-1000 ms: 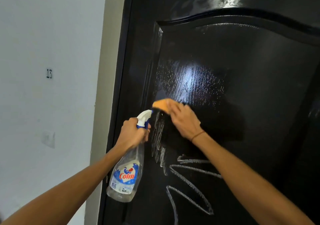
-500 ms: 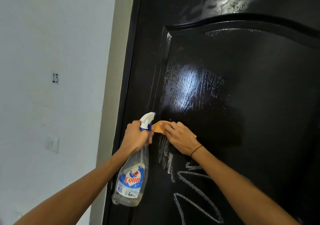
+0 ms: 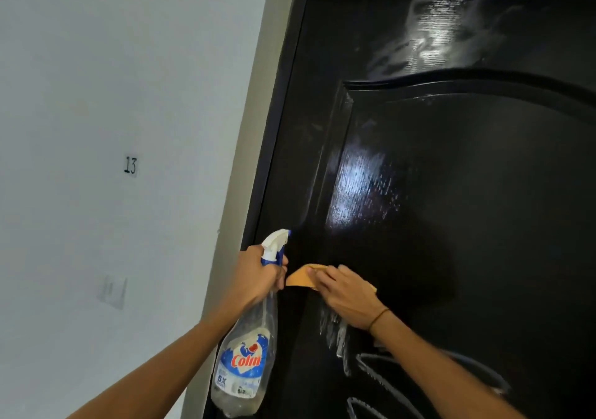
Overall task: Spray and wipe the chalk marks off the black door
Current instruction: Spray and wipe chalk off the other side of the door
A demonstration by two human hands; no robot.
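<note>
Mid-wipe: right hand (image 3: 346,297) flat, pressing orange cloth (image 3: 301,279) on black door (image 3: 467,225); left hand (image 3: 258,278) grips Colin spray bottle (image 3: 246,363), kept ready for chalk marks (image 3: 371,376) below.

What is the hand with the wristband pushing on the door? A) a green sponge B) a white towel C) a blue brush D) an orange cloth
D: the right hand presses an orange cloth flat against the black door.
</note>
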